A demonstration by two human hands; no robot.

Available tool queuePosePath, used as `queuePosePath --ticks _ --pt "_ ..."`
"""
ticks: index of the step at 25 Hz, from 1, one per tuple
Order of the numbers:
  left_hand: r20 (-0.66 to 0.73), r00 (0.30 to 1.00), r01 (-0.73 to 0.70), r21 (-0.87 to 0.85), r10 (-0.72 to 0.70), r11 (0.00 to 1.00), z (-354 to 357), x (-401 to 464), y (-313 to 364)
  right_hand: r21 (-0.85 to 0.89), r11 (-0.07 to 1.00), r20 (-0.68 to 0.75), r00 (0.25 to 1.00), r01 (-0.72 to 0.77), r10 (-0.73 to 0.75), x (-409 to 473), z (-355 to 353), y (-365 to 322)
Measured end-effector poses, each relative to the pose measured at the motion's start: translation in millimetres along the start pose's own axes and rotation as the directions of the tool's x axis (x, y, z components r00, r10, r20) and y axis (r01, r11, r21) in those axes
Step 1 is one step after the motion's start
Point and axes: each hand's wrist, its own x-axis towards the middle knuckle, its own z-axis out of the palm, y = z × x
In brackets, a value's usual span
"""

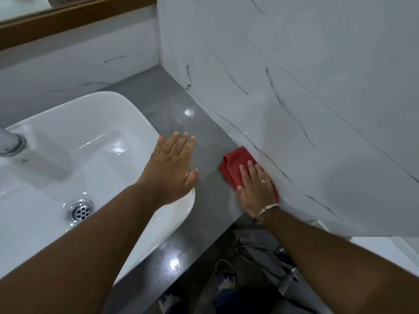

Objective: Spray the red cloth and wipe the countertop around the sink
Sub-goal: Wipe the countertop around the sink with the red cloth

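The red cloth (233, 165) lies folded on the grey countertop (172, 105), right against the marble side wall. My right hand (255, 188) presses flat on the cloth's near half, fingers together, a ring and a bracelet showing. My left hand (173, 165) hovers flat with fingers spread over the right rim of the white sink (74, 155) and the counter beside it, holding nothing. No spray bottle is in view.
The marble wall (306, 109) bounds the counter on the right and a white backsplash stands behind. A chrome tap (11, 141) sits at the sink's left, a drain (81, 210) lies in the basin. Below the counter edge are my feet and a metal stand.
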Motion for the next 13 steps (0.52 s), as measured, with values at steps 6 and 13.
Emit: queuePosePath --ticks 6,13 --pt "0.043 0.995 0.085 0.073 -0.088 0.994 -3.8 -4.4 8.3 -0.026 0.845 0.07 0.844 0.534 -0.531 -69.0 18.1 -48.0" --pt "0.041 0.937 0.346 0.013 -0.347 0.938 -5.1 -104.0 44.6 0.002 0.98 0.118 0.973 0.199 -0.198 -30.3 -5.9 -24.1"
